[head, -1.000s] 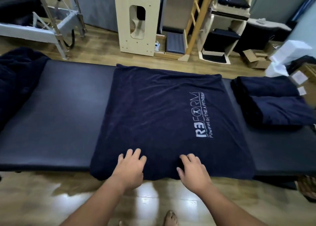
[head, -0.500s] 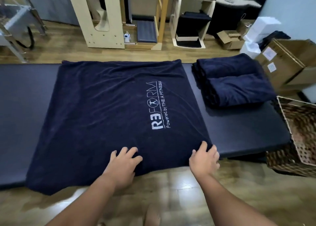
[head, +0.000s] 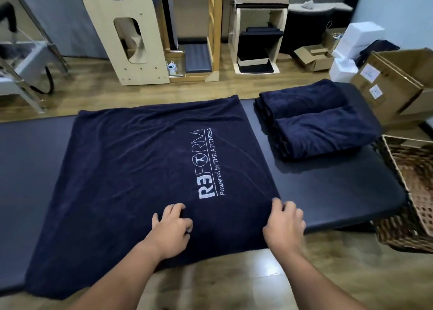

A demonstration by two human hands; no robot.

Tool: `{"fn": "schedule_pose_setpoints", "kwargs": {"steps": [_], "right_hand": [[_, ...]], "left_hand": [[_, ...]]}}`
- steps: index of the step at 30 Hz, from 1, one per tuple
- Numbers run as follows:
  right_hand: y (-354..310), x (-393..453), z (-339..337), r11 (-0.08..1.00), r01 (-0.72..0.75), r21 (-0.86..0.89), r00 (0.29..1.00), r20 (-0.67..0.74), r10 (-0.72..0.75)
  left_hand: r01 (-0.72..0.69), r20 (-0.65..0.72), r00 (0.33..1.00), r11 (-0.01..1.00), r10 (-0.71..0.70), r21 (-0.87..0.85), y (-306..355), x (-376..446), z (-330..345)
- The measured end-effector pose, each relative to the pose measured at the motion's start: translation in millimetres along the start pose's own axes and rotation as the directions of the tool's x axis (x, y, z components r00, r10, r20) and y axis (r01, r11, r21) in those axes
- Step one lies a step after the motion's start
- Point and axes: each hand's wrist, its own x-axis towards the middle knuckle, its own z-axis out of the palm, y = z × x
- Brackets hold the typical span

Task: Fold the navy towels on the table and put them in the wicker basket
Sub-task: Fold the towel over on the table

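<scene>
A navy towel [head: 140, 169] with a white logo lies spread flat across the dark padded table [head: 328, 192], its near edge hanging over the front. My left hand [head: 172, 225] presses on its near part just below the logo, fingers curling into the cloth. At the towel's near right corner sits my right hand [head: 284, 220], fingers bent over the edge. A stack of folded navy towels [head: 316, 124] rests on the table's right end. The wicker basket [head: 412, 192] stands on the floor beside that end.
Cardboard boxes [head: 393, 84] and white boxes stand behind the basket at the right. Wooden exercise equipment [head: 126, 33] and shelves line the far side of the table. A metal frame [head: 28, 66] is at the far left. Wood floor lies under my arms.
My view has swung to the right, bringing the basket into sight. My right hand slid right to the towel's near right corner. My left hand's fingers have curled into the cloth.
</scene>
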Motion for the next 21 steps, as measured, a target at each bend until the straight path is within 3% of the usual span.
{"fn": "schedule_pose_setpoints", "kwargs": {"steps": [2, 4, 8, 11, 13, 15, 17, 19, 21], "right_hand": [[-17, 9, 3, 0.971, 0.237, 0.019, 0.971, 0.019, -0.238], [-32, 22, 8, 0.935, 0.351, 0.04, 0.925, 0.137, -0.353], [-57, 52, 8, 0.973, 0.224, 0.064, 0.949, 0.215, -0.232], [-76, 82, 1, 0.977, 0.207, 0.057, 0.948, 0.237, -0.215], [-88, 107, -3, 0.944, 0.328, 0.044, 0.895, 0.305, -0.326], [-99, 131, -11, 0.88, 0.474, 0.041, 0.799, 0.4, -0.449], [-114, 155, -19, 0.861, 0.505, 0.059, 0.749, 0.467, -0.47], [-131, 177, -22, 0.893, 0.446, 0.053, 0.79, 0.447, -0.421], [-148, 193, -26, 0.915, 0.402, -0.015, 0.871, 0.314, -0.378]], "left_hand": [[0.066, -0.018, 0.998, 0.998, -0.066, -0.026, 0, 14, -8], [0.16, -0.003, 0.987, 0.987, -0.16, -0.018, -2, 31, -18], [0.306, 0.037, 0.952, 0.952, -0.305, -0.02, -15, 72, -39], [0.297, -0.024, 0.954, 0.954, -0.298, -0.028, -25, 111, -61], [0.303, -0.047, 0.951, 0.952, -0.305, -0.039, -33, 142, -79], [0.322, -0.043, 0.945, 0.946, -0.323, -0.031, -42, 171, -97], [0.334, -0.024, 0.942, 0.941, -0.335, -0.053, -52, 199, -115], [0.347, -0.002, 0.937, 0.934, -0.348, -0.087, -59, 226, -134], [0.362, 0.027, 0.932, 0.926, -0.361, -0.104, -58, 245, -152]]}}
